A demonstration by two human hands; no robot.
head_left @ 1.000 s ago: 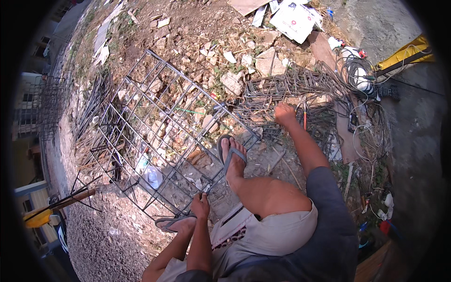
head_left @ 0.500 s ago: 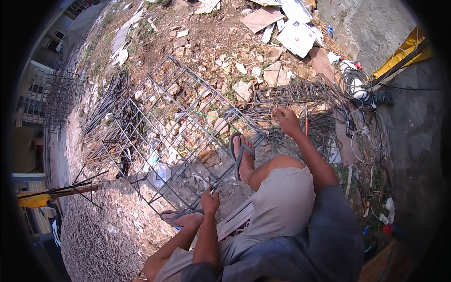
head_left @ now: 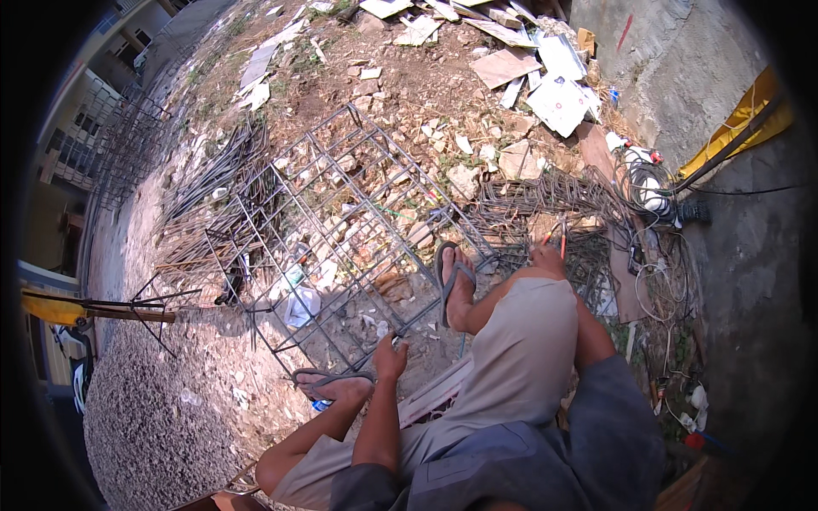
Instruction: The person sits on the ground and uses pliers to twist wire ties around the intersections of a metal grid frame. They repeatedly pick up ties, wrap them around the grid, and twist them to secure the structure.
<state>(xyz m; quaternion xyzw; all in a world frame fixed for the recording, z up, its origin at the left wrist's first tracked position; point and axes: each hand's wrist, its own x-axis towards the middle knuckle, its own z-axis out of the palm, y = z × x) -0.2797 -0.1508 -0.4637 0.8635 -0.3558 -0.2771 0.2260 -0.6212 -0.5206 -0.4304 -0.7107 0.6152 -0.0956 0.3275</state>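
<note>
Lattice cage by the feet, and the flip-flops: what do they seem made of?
The lattice cage: probably steel, dull grey, since its thin, straight bars catch the light. The flip-flops: perhaps rubber or foam, matt grey, given their smooth, bent straps.

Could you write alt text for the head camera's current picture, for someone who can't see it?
A person's left hand is at the near edge of a steel-bar cage, and the right hand is at a red-handled tool by a pile of bent bars, on rubble-strewn ground.
</note>
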